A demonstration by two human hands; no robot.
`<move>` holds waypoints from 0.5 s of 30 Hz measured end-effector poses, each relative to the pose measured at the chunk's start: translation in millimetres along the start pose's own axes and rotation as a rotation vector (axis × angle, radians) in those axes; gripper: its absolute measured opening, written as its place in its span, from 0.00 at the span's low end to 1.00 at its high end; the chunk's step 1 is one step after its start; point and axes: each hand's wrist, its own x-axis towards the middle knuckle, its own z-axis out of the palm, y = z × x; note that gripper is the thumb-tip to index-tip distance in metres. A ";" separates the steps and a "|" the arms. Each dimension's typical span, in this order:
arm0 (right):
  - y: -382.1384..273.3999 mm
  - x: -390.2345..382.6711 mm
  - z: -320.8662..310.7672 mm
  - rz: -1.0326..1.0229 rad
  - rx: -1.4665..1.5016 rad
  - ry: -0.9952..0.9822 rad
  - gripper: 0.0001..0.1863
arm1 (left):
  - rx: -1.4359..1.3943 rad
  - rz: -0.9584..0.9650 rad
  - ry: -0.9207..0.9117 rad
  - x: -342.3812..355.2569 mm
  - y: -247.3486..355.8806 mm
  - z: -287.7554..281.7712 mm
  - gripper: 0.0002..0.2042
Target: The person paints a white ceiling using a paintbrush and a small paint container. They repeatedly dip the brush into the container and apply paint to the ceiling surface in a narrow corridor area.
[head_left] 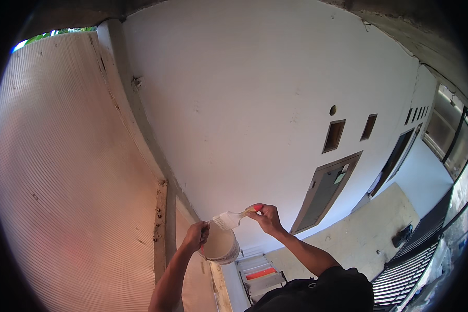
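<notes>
My left hand [195, 237] is closed at the left rim of a pale paint bucket [229, 255]. A small red piece shows just under its fingers. The bucket has a patterned outer side, and its inside looks whitish. Between finger and thumb, my right hand [266, 218] grips a wide paintbrush [230, 220] by its handle, which has a red end. The brush is held sideways, its pale bristles pointing left over the bucket's far rim. Whether the bristles touch the rim I cannot tell.
A tall white wall [234, 104] rises ahead. Ribbed translucent sheeting [73, 166] with a post [160, 223] stands at left. Below me is a stepladder [260, 274] with a red strip. A framed door [325, 192], small wall openings and a dark railing [411, 265] lie right.
</notes>
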 end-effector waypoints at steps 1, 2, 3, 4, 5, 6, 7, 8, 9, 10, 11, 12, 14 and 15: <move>-9.9 10.9 -13.9 0.010 0.034 0.020 0.09 | -0.015 0.008 0.008 -1.2 -3.4 -2.4 0.10; -23.2 28.0 -29.3 0.024 0.115 0.068 0.10 | -0.028 0.004 0.020 -2.5 -3.4 -2.7 0.11; -40.1 50.0 -46.2 0.038 0.197 0.117 0.11 | -0.039 -0.001 0.028 -3.5 -2.5 -1.0 0.11; -60.7 73.5 -64.0 -0.071 0.217 0.184 0.12 | -0.049 -0.003 0.031 -2.9 0.1 1.8 0.11; -82.8 97.8 -79.5 -0.177 0.238 0.252 0.12 | -0.045 -0.003 0.015 -1.6 1.4 3.3 0.11; -108.9 122.9 -88.9 -0.259 0.248 0.298 0.14 | -0.045 -0.006 0.009 -1.5 0.7 1.8 0.11; -137.0 147.8 -101.0 -0.334 0.203 0.355 0.15 | -0.047 -0.010 -0.006 0.6 -1.0 2.8 0.11; -156.9 180.4 -116.6 -0.434 0.195 0.416 0.16 | -0.046 -0.019 -0.012 2.4 -1.5 5.4 0.11; -187.3 203.7 -117.8 -0.516 0.228 0.377 0.17 | -0.049 -0.028 0.007 -1.2 -3.2 0.5 0.11; -214.3 232.2 -122.9 -0.596 0.284 0.405 0.16 | -0.049 -0.029 0.008 -0.1 -1.3 1.1 0.11; -240.8 256.1 -126.9 -0.621 0.301 0.434 0.15 | -0.058 -0.027 0.011 -0.4 -2.7 2.1 0.11; -266.8 278.3 -129.8 -0.649 0.322 0.465 0.14 | -0.062 -0.023 0.015 -1.1 -1.9 2.0 0.11; -308.9 318.5 -132.1 -0.715 0.379 0.449 0.12 | -0.062 -0.015 0.017 1.2 0.1 1.3 0.11; -318.8 337.0 -130.6 -0.714 0.376 0.458 0.12 | -0.062 -0.019 0.026 0.2 -2.0 -0.9 0.11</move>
